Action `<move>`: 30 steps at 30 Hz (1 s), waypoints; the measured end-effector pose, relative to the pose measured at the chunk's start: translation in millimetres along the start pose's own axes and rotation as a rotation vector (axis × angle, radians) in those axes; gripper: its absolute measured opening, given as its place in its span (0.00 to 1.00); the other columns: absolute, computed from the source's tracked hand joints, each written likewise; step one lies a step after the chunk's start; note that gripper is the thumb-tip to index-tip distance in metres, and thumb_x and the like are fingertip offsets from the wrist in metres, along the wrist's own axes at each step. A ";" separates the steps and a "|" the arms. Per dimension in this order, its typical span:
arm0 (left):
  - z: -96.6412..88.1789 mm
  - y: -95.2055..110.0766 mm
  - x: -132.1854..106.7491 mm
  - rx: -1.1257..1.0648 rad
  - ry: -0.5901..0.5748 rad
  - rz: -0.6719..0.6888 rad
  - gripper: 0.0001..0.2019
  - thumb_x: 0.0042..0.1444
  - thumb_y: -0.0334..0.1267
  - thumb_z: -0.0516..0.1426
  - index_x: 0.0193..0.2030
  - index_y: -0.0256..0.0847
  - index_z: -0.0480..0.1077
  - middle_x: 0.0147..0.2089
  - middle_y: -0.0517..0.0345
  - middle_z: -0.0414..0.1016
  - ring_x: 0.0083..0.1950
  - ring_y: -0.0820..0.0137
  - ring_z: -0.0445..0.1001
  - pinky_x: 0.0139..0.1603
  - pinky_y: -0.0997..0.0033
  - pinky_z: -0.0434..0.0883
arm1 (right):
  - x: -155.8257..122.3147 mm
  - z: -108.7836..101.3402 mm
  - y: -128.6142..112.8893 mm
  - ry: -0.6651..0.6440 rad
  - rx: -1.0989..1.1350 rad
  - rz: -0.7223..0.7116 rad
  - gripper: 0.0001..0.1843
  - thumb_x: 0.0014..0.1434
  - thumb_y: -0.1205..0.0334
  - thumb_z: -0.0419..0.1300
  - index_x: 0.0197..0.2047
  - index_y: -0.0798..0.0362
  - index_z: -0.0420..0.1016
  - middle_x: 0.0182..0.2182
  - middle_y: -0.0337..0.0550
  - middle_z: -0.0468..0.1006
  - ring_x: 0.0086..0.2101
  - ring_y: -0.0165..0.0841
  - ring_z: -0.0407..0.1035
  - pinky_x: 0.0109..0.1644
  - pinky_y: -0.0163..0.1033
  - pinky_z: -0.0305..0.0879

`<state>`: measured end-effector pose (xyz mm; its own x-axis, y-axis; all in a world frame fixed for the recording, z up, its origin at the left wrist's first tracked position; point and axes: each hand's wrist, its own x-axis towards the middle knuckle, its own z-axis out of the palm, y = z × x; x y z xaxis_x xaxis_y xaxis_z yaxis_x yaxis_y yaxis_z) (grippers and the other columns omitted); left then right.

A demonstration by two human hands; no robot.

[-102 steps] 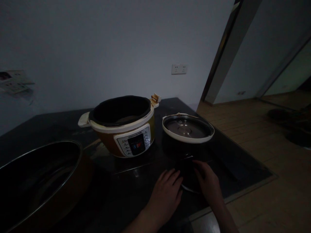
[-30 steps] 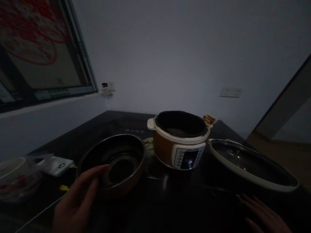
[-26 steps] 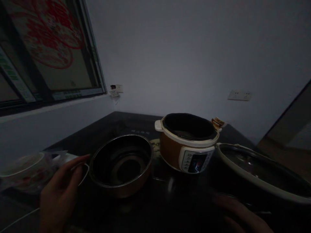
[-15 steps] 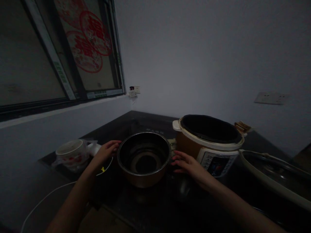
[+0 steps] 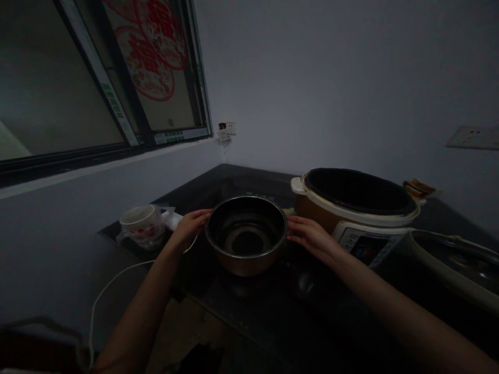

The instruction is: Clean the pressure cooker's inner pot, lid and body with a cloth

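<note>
A round pot [image 5: 246, 262] with a dark inside and a brownish outer wall is upright over the black counter, and nothing shows in it. On its left side my left hand [image 5: 191, 228] presses its fingertips against the wall just under the rim. My right hand [image 5: 312, 238] grips the opposite side with its fingers together, partly hidden behind the wall. Between them the two hands hold the pot. Close behind my right hand stands an electric cooker [image 5: 312, 208] with a white rim, no lid on it and a dark interior.
A white mug in clear plastic [image 5: 142, 228] stands at the counter's left edge, with a white cable [image 5: 117, 275] hanging nearby. A glass lid [image 5: 460, 259] lies at the right. Wall sockets [image 5: 226, 131] sit in the corner. The black counter [image 5: 249, 179] meets a window wall.
Both hands have closed in from beside the pot and now touch its sides. The camera view has shifted, so the surroundings appear moved and slightly higher.
</note>
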<state>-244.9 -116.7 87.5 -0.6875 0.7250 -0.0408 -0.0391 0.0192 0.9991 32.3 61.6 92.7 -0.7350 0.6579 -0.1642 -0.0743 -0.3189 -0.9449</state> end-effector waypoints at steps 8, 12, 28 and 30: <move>2.3 27.2 -13.2 0.009 0.064 0.087 0.18 0.40 0.41 0.66 0.40 0.36 0.77 0.34 0.52 0.80 0.30 0.71 0.73 0.30 0.75 0.67 | -12.6 9.4 -16.3 -0.035 -0.032 -0.097 0.12 0.48 0.68 0.63 0.39 0.57 0.75 0.27 0.39 0.74 0.28 0.26 0.68 0.34 0.31 0.65; 4.5 60.6 -20.7 0.010 0.104 0.238 0.18 0.43 0.41 0.64 0.42 0.36 0.76 0.36 0.52 0.80 0.34 0.69 0.75 0.34 0.73 0.69 | -30.8 21.3 -45.2 -0.038 -0.047 -0.168 0.16 0.47 0.70 0.63 0.42 0.55 0.74 0.28 0.38 0.74 0.28 0.27 0.68 0.33 0.32 0.66; 118.3 222.7 1.7 0.044 -0.304 0.624 0.12 0.56 0.34 0.55 0.43 0.26 0.72 0.39 0.52 0.74 0.40 0.75 0.67 0.48 0.70 0.63 | -81.9 -32.5 -194.6 0.242 -0.349 -0.554 0.05 0.59 0.67 0.59 0.33 0.59 0.75 0.29 0.42 0.73 0.30 0.25 0.68 0.37 0.34 0.66; 144.0 236.3 6.1 0.032 -0.313 0.620 0.12 0.56 0.34 0.56 0.43 0.26 0.71 0.37 0.54 0.72 0.37 0.77 0.65 0.47 0.71 0.63 | -84.8 -44.6 -210.4 0.319 -0.392 -0.592 0.07 0.61 0.66 0.58 0.33 0.60 0.75 0.29 0.42 0.73 0.30 0.25 0.68 0.38 0.35 0.65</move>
<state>-153.8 -8.7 325.5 -0.3345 0.7728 0.5394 0.3183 -0.4460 0.8365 140.3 103.4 292.7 -0.4130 0.8272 0.3810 -0.1063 0.3717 -0.9222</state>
